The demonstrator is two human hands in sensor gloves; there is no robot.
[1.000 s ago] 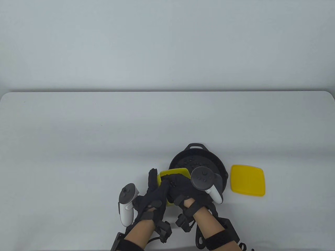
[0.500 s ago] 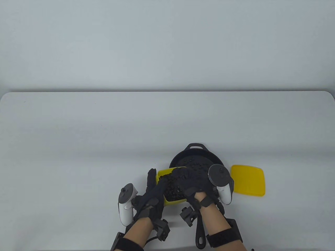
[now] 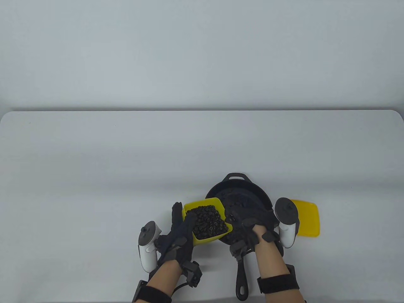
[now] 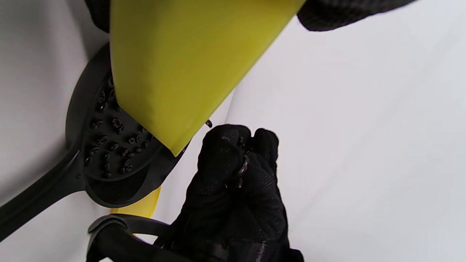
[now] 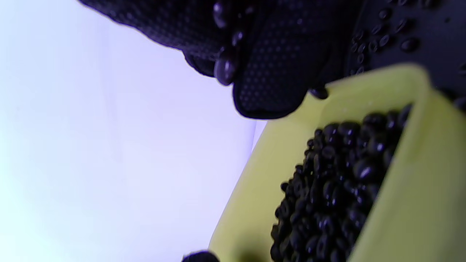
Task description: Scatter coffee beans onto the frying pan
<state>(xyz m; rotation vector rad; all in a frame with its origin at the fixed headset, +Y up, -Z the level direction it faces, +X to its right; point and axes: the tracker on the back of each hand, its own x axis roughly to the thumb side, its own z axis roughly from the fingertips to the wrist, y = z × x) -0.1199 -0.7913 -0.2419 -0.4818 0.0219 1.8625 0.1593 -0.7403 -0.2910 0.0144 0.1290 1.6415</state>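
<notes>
My left hand (image 3: 181, 225) grips a yellow container (image 3: 202, 203) full of dark coffee beans (image 3: 208, 222) and holds it tilted at the left rim of the black frying pan (image 3: 252, 191). Its underside fills the left wrist view (image 4: 174, 72), above the pan (image 4: 78, 109). My right hand (image 3: 249, 216) is curled over the pan with coffee beans between its fingers (image 4: 236, 171). The right wrist view shows those fingers (image 5: 269, 54) with beans stuck to them, just above the container's beans (image 5: 338, 189). Several beans lie in the pan (image 4: 113, 145).
The pan's long handle (image 3: 242, 277) points toward the table's near edge, between my forearms. The yellow lid (image 3: 307, 219) lies flat just right of the pan, partly behind my right tracker. The white table (image 3: 126, 164) stretches away behind and to the left.
My right hand has come out of the container and moved right, over the pan. The container, uncovered, has shifted slightly and tilted toward the pan.
</notes>
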